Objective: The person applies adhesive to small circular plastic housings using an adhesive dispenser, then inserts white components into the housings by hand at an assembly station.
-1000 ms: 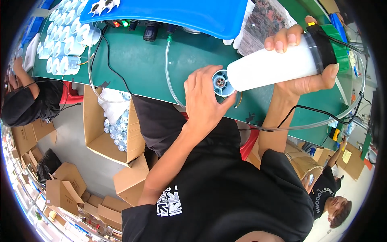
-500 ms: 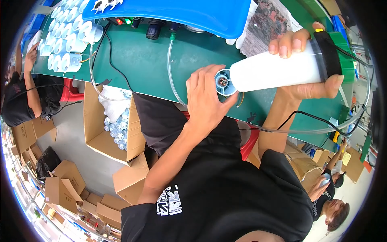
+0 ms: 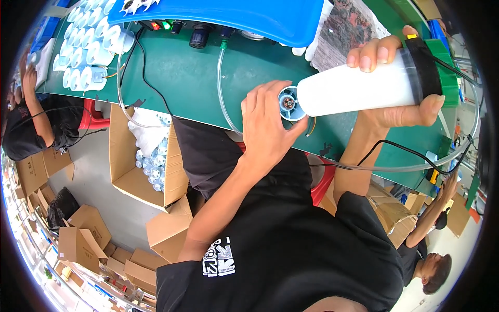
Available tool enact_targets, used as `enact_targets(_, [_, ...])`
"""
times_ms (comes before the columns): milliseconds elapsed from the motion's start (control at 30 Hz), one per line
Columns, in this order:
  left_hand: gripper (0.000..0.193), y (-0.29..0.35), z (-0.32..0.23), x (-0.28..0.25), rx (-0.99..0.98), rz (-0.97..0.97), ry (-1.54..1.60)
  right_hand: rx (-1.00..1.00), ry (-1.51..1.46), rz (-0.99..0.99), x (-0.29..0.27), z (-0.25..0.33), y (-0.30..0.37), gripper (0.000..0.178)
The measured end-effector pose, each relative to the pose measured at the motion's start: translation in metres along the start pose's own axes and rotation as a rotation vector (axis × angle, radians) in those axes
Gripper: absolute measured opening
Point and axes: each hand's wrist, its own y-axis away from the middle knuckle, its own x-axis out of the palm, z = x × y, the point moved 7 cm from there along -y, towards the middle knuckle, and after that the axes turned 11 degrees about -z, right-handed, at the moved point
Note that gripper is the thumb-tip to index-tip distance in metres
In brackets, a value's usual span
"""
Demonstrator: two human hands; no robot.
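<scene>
Pinched in the fingers and thumb of my left hand (image 3: 267, 122) is a small round light-blue plastic housing (image 3: 292, 108), its spoked open end and metal centre facing up. A short lead of thin wires (image 3: 312, 127) sticks out beside it. My right hand (image 3: 399, 115) is wrapped round a fat white dispensing syringe (image 3: 351, 91) with a black collar (image 3: 422, 70) and a green end piece (image 3: 446, 73). The syringe lies tilted, its narrower end at the housing's right rim. Its tip, and whether it touches the housing, cannot be made out.
Rows of pale-blue cup-shaped housings (image 3: 96, 54) stand at the far left of the green table (image 3: 182, 83). A blue tray (image 3: 223, 18) sits over a control box with knobs (image 3: 200, 37). Clear tubing (image 3: 220, 88) loops nearby. An open carton (image 3: 125, 174) holds similar parts. Co-workers sit either side.
My hands, the housing and the syringe have barely moved. At the lower right a co-worker's arm has risen, and the left co-worker's hand has shifted.
</scene>
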Motion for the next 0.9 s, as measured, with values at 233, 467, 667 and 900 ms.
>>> enact_targets(233, [0.061, -0.001, -0.001, 0.001, -0.002, 0.005, -0.003, 0.022, 0.039, -0.023, -0.003, -0.001, 0.001, 0.096])
enact_targets(467, [0.071, 0.001, 0.0, 0.0, -0.028, -0.032, -0.016, -0.043, -0.198, -0.176, -0.034, 0.043, -0.001, 0.093])
enact_targets(667, [0.065, 0.007, -0.011, 0.003, 0.166, -0.042, -0.017, -0.08, -0.084, -0.353, -0.068, 0.063, 0.005, 0.08])
enact_targets(900, [0.058, 0.007, -0.014, 0.007, 0.215, -0.015, -0.096, -0.061, -0.028, -0.355, -0.061, 0.048, 0.001, 0.084])
